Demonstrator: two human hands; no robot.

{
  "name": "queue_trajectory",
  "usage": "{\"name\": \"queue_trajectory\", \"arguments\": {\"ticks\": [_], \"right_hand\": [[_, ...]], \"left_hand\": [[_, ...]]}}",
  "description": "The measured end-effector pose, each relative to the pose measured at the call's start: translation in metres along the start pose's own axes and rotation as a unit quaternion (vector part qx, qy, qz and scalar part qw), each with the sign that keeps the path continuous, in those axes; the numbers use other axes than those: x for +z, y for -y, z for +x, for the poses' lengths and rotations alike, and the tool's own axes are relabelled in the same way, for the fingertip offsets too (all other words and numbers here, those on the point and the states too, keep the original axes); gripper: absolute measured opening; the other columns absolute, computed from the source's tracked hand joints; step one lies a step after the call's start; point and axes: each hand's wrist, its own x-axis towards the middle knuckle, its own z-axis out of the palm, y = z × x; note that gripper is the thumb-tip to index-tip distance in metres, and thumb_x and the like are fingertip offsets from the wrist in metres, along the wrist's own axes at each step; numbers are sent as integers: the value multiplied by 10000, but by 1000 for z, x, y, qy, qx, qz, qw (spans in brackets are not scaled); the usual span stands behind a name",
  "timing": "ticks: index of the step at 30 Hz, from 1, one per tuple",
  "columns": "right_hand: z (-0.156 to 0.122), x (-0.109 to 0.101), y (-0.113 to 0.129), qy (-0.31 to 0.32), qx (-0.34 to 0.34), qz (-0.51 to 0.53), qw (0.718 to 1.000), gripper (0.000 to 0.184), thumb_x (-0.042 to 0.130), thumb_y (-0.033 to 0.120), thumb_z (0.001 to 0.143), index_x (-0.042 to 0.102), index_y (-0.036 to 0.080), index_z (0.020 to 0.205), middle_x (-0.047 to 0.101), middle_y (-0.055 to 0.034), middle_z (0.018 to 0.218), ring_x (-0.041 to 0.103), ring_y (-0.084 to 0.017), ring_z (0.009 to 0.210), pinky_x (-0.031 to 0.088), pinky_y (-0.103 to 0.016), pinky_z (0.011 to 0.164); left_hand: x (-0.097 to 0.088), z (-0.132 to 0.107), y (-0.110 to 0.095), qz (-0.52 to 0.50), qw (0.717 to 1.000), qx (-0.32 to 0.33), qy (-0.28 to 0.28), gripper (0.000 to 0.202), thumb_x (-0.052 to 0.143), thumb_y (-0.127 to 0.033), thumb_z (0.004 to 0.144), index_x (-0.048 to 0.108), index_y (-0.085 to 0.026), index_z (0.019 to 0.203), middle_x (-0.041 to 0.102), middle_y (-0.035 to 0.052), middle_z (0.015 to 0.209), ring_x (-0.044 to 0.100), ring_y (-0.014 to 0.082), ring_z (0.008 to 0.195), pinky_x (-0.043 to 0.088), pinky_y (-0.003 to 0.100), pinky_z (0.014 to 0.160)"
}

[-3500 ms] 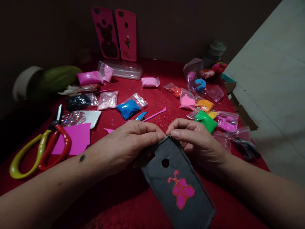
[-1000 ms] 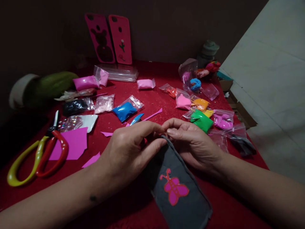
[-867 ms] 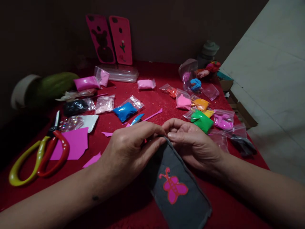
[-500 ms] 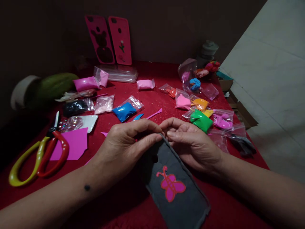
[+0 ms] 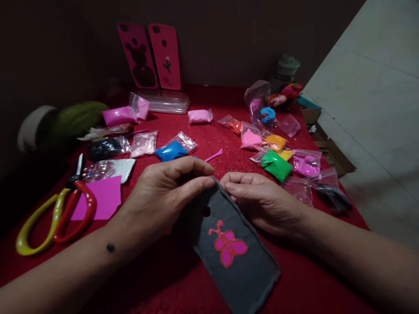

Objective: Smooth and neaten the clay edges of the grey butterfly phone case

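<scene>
A phone case [image 5: 242, 279] covered in dark grey clay is held tilted above the red cloth, its near end running to the bottom of the view. On its face is a pink butterfly [image 5: 228, 246] with a red outline, and a small round hole [image 5: 206, 211] lies above that. My left hand [image 5: 170, 192] grips the top left corner, thumb on the face and fingers behind. My right hand [image 5: 258, 198] pinches the clay rim on the right side near the top. The fingertips behind the case are partly hidden.
Scissors [image 5: 70, 205] with yellow and red handles lie at the left by a pink sheet [image 5: 103, 198]. Bags of blue clay [image 5: 170, 151] and green clay [image 5: 276, 165] lie among several others. Two decorated pink cases [image 5: 165, 56] lean on the wall. A red cloth [image 5: 147, 283] covers the table.
The phone case has shifted slightly left and up, and both hands moved with it. My right hand's fingers slid a little down the right rim and are more curled.
</scene>
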Motion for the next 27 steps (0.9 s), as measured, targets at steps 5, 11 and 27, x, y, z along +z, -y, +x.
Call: {"name": "queue_trajectory", "arguments": {"ticks": [5, 11, 27], "right_hand": [[0, -1, -1, 3, 7, 8, 1000, 176, 713, 252, 750, 587, 130, 749, 572, 6, 678, 516, -76, 568, 370, -195, 563], [0, -1, -4, 4, 7, 15, 1000, 194, 725, 240, 740, 560, 141, 727, 545, 22, 639, 477, -69, 535, 320, -192, 531], [-3, -4, -8, 48, -22, -49, 997, 164, 626, 277, 845, 531, 165, 772, 439, 44, 636, 355, -68, 526, 241, -221, 529]], "left_hand": [[-8, 1, 3, 12, 1000, 13, -20, 83, 700, -257, 773, 742, -248, 844, 694, -43, 727, 601, 93, 630, 476, 153, 544], [-18, 1, 4, -38, 997, 9, 65, 187, 699, -240, 792, 730, -271, 974, 733, -26, 883, 669, 123, 772, 528, 166, 639], [-7, 0, 0, 39, 983, 132, 121, 51, 648, -172, 849, 686, -204, 843, 673, -36, 854, 631, 94, 835, 486, 164, 752]]}}
